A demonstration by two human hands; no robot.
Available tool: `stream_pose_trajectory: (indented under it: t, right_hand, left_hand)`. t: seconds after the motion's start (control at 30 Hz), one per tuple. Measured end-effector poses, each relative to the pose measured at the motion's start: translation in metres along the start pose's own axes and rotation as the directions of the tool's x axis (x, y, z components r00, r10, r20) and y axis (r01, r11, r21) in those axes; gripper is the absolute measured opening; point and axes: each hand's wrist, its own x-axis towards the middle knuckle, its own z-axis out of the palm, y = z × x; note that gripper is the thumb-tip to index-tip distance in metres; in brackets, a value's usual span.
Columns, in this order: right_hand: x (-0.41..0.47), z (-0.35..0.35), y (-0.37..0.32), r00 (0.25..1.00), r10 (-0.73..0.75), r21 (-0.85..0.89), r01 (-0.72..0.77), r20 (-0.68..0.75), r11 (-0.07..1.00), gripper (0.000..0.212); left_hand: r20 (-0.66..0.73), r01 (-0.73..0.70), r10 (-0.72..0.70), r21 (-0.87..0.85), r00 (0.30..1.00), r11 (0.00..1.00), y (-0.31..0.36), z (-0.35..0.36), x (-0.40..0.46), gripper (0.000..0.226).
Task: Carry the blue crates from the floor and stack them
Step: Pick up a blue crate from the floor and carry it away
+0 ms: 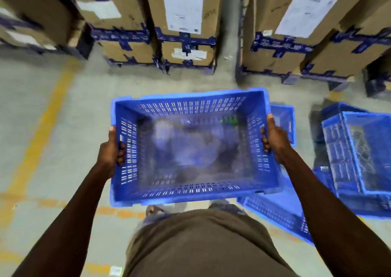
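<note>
Yellow floor line (45, 116) at 9 o'clock, well apart from the load. Left hand (111, 149) curled round the short left wall of the carried blue crate (190, 194); right hand (274, 141) clenched likewise on the right wall. Crate held level off the floor at centre, long axis crosswise between the grips. Other blue crates (359, 149) at 3 o'clock, nearer the right hand; taped cardboard boxes (184, 23) at 12 o'clock.

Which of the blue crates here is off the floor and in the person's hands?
The centre crate, gripped at its short sides by the left hand and right hand. The other crates lie on the floor to the right.
</note>
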Motion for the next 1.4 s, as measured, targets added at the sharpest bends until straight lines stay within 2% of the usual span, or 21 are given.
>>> stream_pose_trajectory:
  t: [0.27,0.43,0.6,0.83,1.07,1.27,1.4]
  right_hand:
    - [-0.085,0.225,-0.036,0.957,-0.118,-0.165,0.166,0.266,0.972,0.061]
    - [-0.152,0.372,-0.053,0.891,-0.154,-0.245,0.278,0.427,0.929,0.061]
    - [-0.201,0.503,-0.077,0.807,-0.166,-0.299,0.389,0.567,0.871,0.063]
    - [-0.234,0.679,-0.113,0.694,-0.139,-0.308,0.478,0.706,0.823,0.065]
    - [-0.273,0.844,-0.166,0.632,-0.105,-0.314,0.514,0.768,0.798,0.063]
    - [-0.314,0.982,-0.206,0.588,-0.118,-0.294,0.556,0.8,0.777,0.062]
    - [-0.342,1.085,-0.218,0.58,-0.133,-0.281,0.567,0.804,0.774,0.064]
  left_hand:
    - [-0.254,0.047,-0.096,-0.195,0.962,0.98,-0.088,-0.232,-0.008,0.065]
    - [-0.408,0.043,-0.194,-0.35,0.892,0.936,-0.135,-0.364,-0.016,0.067]
    - [-0.529,0.03,-0.288,-0.442,0.798,0.896,-0.163,-0.455,-0.016,0.065]
    - [-0.597,-0.014,-0.384,-0.553,0.705,0.833,-0.17,-0.557,0.024,0.065]
    - [-0.661,-0.044,-0.439,-0.581,0.609,0.813,-0.139,-0.668,0.082,0.066]
    - [-0.683,-0.102,-0.448,-0.604,0.577,0.79,-0.125,-0.771,0.145,0.066]
    - [-0.674,-0.112,-0.453,-0.619,0.583,0.777,-0.127,-0.855,0.206,0.065]
